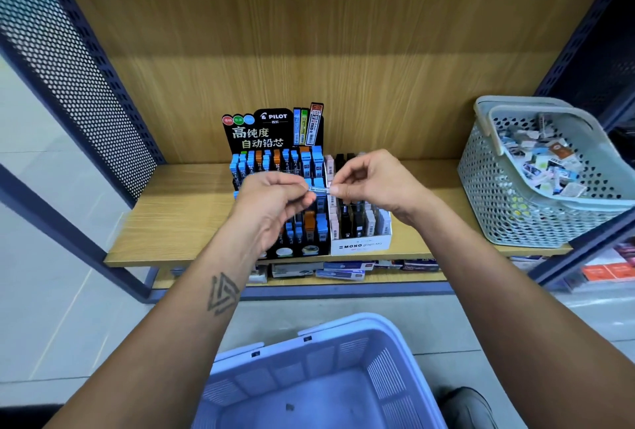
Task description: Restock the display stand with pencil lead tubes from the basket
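Clear lead tube (pixel 319 189) — pinched, left hand (pixel 275 203), right hand (pixel 369 181)

A single wide-angle head camera is looking forward and down from close in front of the black tiered cardboard display stand (pixel 275 188) on the light wooden shelf (pixel 178 222), its edges bowing outward around that stand.

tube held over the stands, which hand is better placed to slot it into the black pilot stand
Left, probably. The left hand hangs right above the Pilot stand, while the right hand sits over the white Mono box beside it. Both hands pinch the tube now.
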A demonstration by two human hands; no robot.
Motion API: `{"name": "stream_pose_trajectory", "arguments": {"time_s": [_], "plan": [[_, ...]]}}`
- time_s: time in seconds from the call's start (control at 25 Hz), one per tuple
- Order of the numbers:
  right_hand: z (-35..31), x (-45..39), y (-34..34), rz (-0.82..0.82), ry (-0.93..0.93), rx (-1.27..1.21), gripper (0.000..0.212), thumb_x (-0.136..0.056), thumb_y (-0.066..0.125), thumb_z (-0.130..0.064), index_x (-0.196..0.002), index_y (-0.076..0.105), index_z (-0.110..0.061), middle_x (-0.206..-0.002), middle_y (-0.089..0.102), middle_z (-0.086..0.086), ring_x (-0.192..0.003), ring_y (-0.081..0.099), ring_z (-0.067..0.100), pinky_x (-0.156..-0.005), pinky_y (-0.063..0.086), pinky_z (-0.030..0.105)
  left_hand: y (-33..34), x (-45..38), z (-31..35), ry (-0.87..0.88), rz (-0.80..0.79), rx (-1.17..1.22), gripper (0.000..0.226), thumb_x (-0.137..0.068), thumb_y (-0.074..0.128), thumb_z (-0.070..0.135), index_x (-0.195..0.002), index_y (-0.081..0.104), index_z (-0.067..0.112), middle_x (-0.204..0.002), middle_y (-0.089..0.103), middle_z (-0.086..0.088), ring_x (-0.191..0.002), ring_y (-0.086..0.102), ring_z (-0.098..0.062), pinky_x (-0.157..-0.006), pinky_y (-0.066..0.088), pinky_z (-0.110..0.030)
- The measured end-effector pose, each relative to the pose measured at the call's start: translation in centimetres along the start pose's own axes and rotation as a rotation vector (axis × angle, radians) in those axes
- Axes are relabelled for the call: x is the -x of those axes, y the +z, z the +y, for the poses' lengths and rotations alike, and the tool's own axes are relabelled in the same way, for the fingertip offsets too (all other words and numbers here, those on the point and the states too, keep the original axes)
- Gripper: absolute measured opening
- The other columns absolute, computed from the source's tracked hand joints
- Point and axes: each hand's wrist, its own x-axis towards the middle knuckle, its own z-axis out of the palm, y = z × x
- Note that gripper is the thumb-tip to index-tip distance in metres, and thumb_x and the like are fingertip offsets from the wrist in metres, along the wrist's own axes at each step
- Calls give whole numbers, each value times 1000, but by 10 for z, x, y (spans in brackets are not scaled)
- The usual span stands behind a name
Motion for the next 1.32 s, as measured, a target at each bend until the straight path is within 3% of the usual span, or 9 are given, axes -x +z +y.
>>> {"name": "stream_pose_trajectory", "arguments": {"time_s": [0.2, 0.4, 0.48, 0.56, 0.64, 0.76, 0.92, 1.12, 1.32], "plan": [[-35, -5, 50, -101, -133, 106, 22, -79, 82, 0, -97, 70, -2, -81, 72, 11, -69, 64, 8, -70, 57, 22, -35, 5, 15, 259, 37, -351, 22, -82, 75, -10, -97, 63, -1, -72, 69, -14, -59, 67, -18, -60, 59, -24], [-44, -17, 84, -112, -242, 232, 36, -81, 80, -3, -104, 64, -25, -80, 69, 17, -65, 59, 14, -71, 55, 29, -65, 5, 14, 323, 60, -351, 11, -85, 72, -11, -93, 67, -4, -71, 71, -13, -63, 69, -20, -68, 60, -29], [-38, -23, 95, -64, -258, 334, 34, -82, 77, -5, -102, 68, -31, -76, 68, 5, -65, 58, 10, -73, 55, 30, -79, 2, 9, 345, 97, -490, 13, -90, 67, -8, -98, 71, 2, -84, 75, -10, -80, 71, -21, -81, 59, -33], [-30, -27, 106, -42, -233, 355, 31, -85, 72, -5, -101, 69, -30, -72, 68, -2, -64, 64, 8, -73, 56, 31, -94, -2, -2, 408, 107, -910, 31, -93, 58, -5, -116, 72, 9, -113, 74, -4, -107, 68, -18, -98, 50, -29], [-23, -29, 117, -39, -190, 337, 22, -90, 68, -7, -98, 66, -28, -71, 70, -1, -64, 70, 10, -71, 60, 36, -108, -6, -16, 429, 24, -1243, 50, -90, 49, -8, -134, 64, 12, -138, 63, -3, -127, 57, -21, -108, 43, -29], [-13, -33, 133, -3, -202, 373, 13, -92, 68, -11, -92, 66, -24, -76, 69, -3, -70, 72, 12, -74, 60, 40, -123, -12, -35, 384, -149, -1457, 70, -84, 43, -12, -150, 47, 13, -159, 40, -3, -145, 39, -22, -117, 35, -34], [-2, -38, 147, 11, -231, 505, 6, -90, 73, -18, -93, 71, -22, -79, 66, -11, -77, 66, 11, -78, 59, 38, -133, -16, -45, 336, -231, -1515, 80, -83, 44, -13, -156, 36, 18, -167, 24, 2, -149, 32, -19, -115, 39, -37], [4, -37, 157, 3, -237, 691, 7, -92, 69, -22, -99, 69, -25, -87, 71, -6, -85, 66, 21, -77, 57, 40, -134, -20, -46, 359, -201, -1491, 80, -82, 44, -13, -156, 38, 20, -164, 31, 1, -149, 31, -18, -117, 36, -34], [13, -35, 158, 9, -411, 847, 14, -94, 66, -24, -102, 77, -18, -96, 69, -4, -97, 55, 20, -81, 48, 35, -134, -21, -48, 377, -175, -1462, 77, -83, 45, -13, -154, 42, 18, -161, 38, -2, -148, 32, -18, -119, 32, -34]]}}
